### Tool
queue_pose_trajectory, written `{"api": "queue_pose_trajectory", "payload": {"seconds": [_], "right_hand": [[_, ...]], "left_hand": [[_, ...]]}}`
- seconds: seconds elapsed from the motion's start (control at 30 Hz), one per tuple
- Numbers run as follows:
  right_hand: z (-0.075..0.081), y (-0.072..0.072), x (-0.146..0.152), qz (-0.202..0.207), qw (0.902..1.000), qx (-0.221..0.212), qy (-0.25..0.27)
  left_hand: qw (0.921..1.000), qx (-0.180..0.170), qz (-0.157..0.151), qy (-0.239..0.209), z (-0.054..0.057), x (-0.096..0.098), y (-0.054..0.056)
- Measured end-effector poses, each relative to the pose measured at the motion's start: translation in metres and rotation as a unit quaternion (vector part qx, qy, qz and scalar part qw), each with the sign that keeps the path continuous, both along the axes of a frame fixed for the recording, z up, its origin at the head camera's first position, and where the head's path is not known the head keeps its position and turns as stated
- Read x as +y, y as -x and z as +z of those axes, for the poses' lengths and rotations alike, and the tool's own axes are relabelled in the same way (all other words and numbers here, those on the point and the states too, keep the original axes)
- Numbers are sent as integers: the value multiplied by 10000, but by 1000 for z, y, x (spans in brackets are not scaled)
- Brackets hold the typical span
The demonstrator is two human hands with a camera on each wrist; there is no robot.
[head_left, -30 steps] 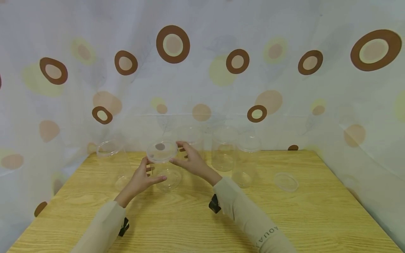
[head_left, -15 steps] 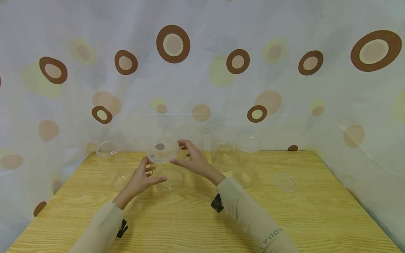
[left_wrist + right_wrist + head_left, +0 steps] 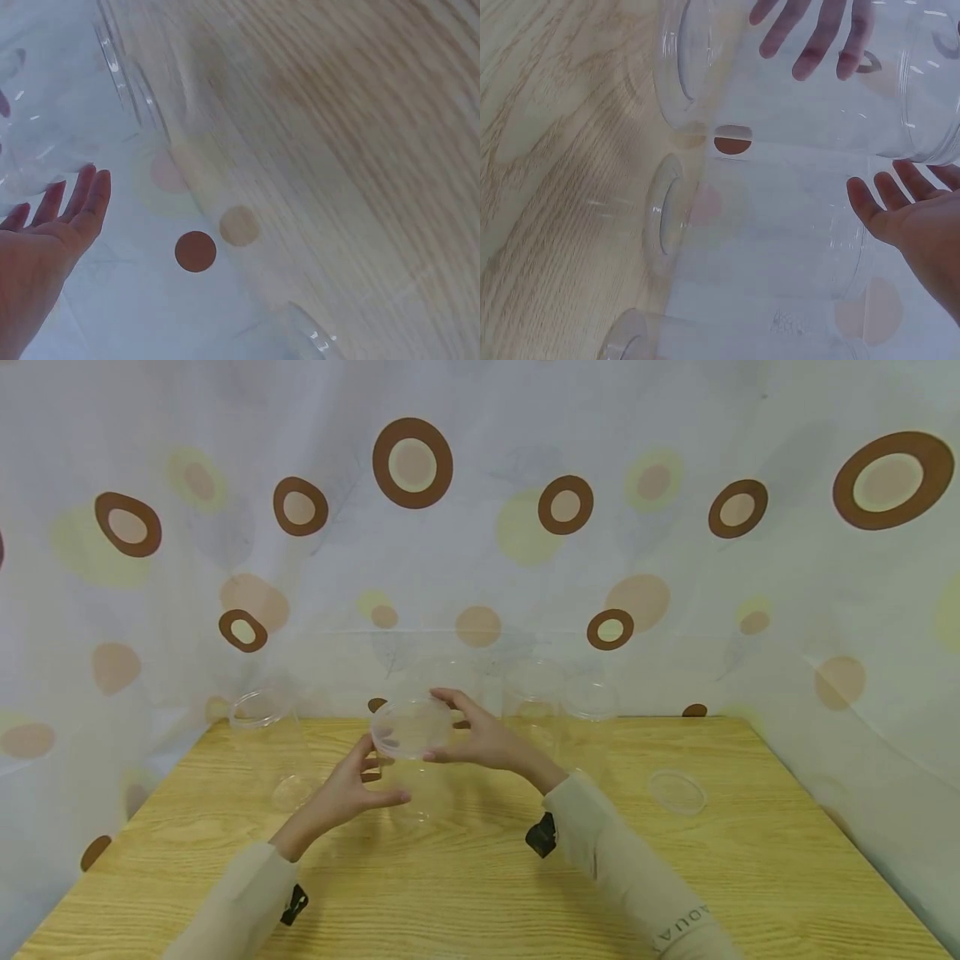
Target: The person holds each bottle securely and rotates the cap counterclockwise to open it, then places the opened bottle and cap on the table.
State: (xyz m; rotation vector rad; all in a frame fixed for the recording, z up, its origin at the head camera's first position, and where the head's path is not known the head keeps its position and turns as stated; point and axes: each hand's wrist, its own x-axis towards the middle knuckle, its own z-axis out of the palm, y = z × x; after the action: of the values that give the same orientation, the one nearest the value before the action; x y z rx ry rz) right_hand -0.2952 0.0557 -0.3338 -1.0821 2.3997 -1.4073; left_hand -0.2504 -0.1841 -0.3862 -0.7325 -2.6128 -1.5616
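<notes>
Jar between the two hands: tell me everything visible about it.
The jar is a clear, colourless cylinder, apparently plastic, with smooth see-through walls, a round base and a round rim at the top. It looks upright or nearly so, just left of centre over the wooden table in the head view. The left hand holds its side; the right hand spans the top edge, thumb toward the camera. Whether the top is open or covered, or the base touches wood, can't be told.

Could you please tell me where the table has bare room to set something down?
The table is bare between the sleeves, on the near side of the jar that the left hand and right hand hold, and right of the loose lid. The back is crowded with other clear jars.
</notes>
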Motion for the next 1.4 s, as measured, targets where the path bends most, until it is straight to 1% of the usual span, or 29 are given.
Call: {"api": "queue_pose_trajectory", "payload": {"seconds": [0.07, 0.17, 0.27, 0.47, 0.63, 0.83, 0.9, 1.1, 1.23, 1.4], "right_hand": [[3, -2, 5, 75, 9998, -170, -14], [4, -5, 10, 111, 9994, -313, 19], [5, -6, 15, 57, 9997, -256, 23], [6, -10, 23, -254, 9996, 9, 132], [4, -12, 28, -492, 9986, -13, 200], [2, -14, 30, -565, 9981, 83, 251], [2, -15, 31, -599, 9979, 54, 238], [4, -19, 36, -572, 9979, -217, 232], [4, -18, 37, -472, 9975, -403, 337], [3, -16, 39, -409, 9976, -381, 416]], "left_hand": [[9998, 53, -163, -26, 1, 3, 0], [9995, 109, -302, -41, 1, 8, 0], [9992, 139, -352, -84, 1, 13, 1], [9986, 135, -448, -241, -1, 23, 3], [9988, 112, -320, -366, -2, 32, 3], [9985, 146, -228, -469, -5, 44, 3], [9986, 132, -186, -487, -6, 47, 2], [9985, 93, 17, -548, -6, 55, 0], [9986, 145, 11, -502, -8, 56, 0], [9985, 283, 4, -470, -9, 56, 0]]}}
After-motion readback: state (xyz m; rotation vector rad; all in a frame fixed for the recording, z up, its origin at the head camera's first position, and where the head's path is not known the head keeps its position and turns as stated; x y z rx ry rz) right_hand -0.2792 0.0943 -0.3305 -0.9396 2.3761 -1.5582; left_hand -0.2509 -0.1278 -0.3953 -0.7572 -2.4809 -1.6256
